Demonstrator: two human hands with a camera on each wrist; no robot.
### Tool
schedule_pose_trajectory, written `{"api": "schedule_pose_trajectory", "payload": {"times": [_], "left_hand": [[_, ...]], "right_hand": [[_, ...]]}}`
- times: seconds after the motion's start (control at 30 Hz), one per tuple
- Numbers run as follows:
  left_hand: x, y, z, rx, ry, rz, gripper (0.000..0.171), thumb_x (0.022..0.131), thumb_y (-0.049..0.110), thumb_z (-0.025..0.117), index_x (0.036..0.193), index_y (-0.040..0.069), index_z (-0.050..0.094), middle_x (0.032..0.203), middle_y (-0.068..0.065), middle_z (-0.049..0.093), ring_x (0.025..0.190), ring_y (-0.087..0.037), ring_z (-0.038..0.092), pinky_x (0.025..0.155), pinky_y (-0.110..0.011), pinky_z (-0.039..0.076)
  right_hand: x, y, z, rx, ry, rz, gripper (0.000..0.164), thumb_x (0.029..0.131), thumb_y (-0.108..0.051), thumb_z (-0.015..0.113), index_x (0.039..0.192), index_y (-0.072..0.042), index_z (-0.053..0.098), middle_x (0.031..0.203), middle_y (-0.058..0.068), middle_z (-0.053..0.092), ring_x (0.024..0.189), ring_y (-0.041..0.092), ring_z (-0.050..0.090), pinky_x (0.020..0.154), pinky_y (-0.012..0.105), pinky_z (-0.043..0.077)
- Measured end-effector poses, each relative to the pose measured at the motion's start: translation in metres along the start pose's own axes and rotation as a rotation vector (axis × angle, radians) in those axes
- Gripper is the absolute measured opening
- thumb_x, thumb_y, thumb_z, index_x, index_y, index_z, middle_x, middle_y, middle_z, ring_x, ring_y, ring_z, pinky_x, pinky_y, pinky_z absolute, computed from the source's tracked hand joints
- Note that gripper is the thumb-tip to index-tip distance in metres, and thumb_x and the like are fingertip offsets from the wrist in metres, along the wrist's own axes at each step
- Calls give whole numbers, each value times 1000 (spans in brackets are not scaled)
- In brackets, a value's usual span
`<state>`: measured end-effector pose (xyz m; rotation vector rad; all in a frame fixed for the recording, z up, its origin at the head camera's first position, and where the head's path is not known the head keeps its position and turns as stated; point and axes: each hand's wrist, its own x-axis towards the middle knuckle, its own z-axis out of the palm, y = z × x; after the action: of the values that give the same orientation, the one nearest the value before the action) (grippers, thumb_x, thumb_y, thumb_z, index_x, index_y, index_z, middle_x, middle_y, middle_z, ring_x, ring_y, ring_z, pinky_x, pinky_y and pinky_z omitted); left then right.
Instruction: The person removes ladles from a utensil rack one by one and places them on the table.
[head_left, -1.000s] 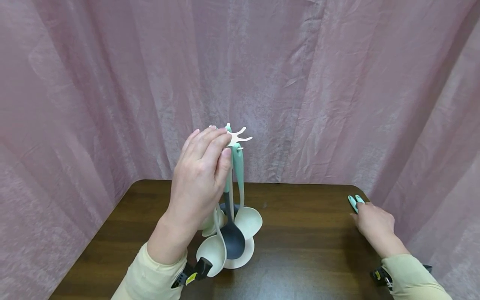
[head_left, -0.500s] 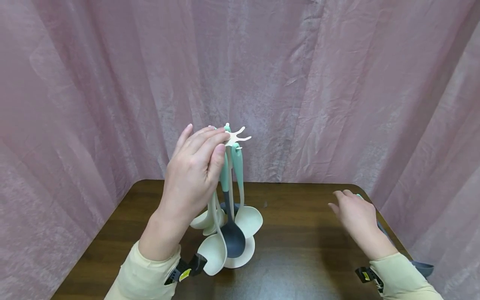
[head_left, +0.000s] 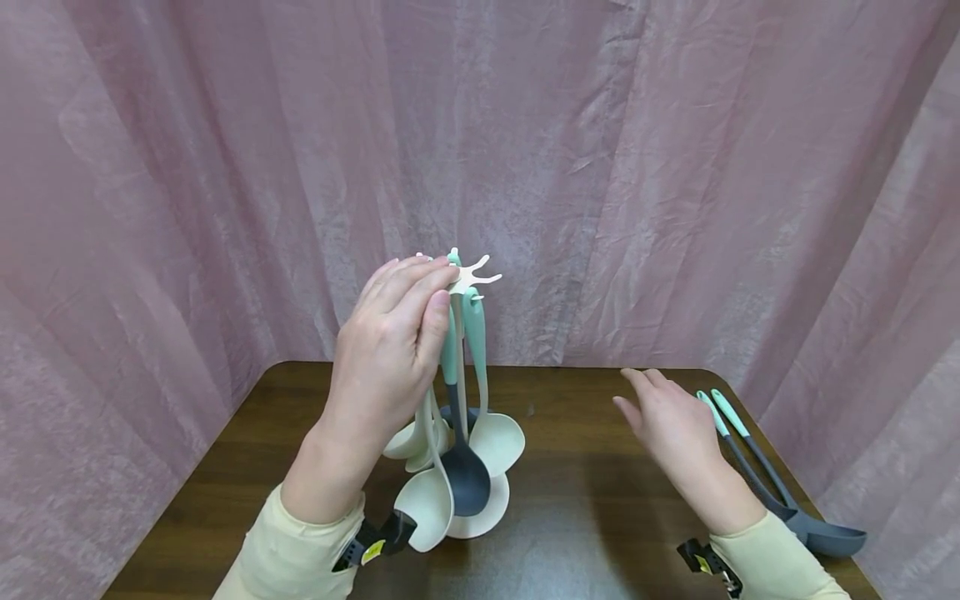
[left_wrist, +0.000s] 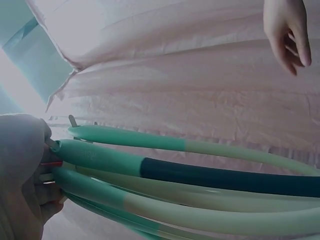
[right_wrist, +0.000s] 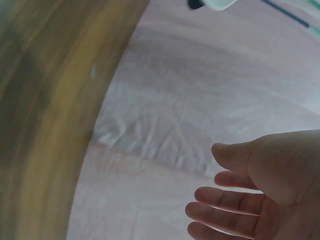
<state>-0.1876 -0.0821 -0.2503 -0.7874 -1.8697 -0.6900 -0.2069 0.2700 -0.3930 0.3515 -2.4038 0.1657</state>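
A white utensil stand (head_left: 468,277) with hooked arms at its top stands on the table. From it hang a dark spoon (head_left: 467,482) with a mint handle, a cream ladle (head_left: 426,510), a cream spoon (head_left: 498,443) and other utensils. My left hand (head_left: 386,342) rests over the top of the stand, its fingers laid across the hub. In the left wrist view, mint handles (left_wrist: 102,157) hang right by its fingers. My right hand (head_left: 671,429) hovers above the right part of the table, holding nothing, with fingers relaxed and slightly apart.
Two dark utensils (head_left: 813,529) with mint handles lie along the right edge of the wooden table (head_left: 570,500), the head of one overhanging that edge. A pink curtain (head_left: 525,167) hangs behind and at both sides.
My right hand has let go of the mint-handled utensils at the right edge and moved left, uncovering them. My left hand stays on the stand's top, with only slight shifts.
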Motion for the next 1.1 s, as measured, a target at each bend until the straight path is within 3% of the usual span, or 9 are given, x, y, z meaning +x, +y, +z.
{"api": "schedule_pose_trajectory", "payload": {"times": [0.27,0.4,0.5,0.6,1.1], "left_hand": [[-1,-1,1,-1,3,-4,36,117,18,51,133,-1,77,136,-15,75,135,-37,65,129,-40,36],[-1,-1,2,-3,10,-1,35,116,18,52,132,-1,77,136,-15,75,134,-38,65,128,-41,36],[-1,-2,3,-4,13,2,35,116,18,52,132,-1,77,136,-15,75,133,-38,66,128,-41,36],[-1,-2,3,-3,16,4,35,116,18,52,131,-1,78,135,-15,76,133,-37,66,128,-40,37],[-1,-4,3,-3,30,11,34,115,16,53,130,-1,78,134,-16,76,133,-36,66,127,-39,38]], "right_hand": [[7,-30,-3,75,81,-46,57,97,-24,87,147,-5,67,128,17,76,103,39,77,62,57,62],[9,-42,-3,117,87,-54,61,98,-28,86,151,-4,64,142,17,71,121,40,73,80,60,64],[10,-50,-3,141,89,-67,63,99,-30,85,152,-3,63,149,17,67,131,40,68,98,60,60],[12,-58,-5,164,94,-74,67,99,-31,84,155,-3,60,153,17,64,136,40,64,107,59,56],[19,-101,-11,312,160,-128,63,105,-36,77,158,-7,59,160,11,61,141,35,62,113,55,54]]}}
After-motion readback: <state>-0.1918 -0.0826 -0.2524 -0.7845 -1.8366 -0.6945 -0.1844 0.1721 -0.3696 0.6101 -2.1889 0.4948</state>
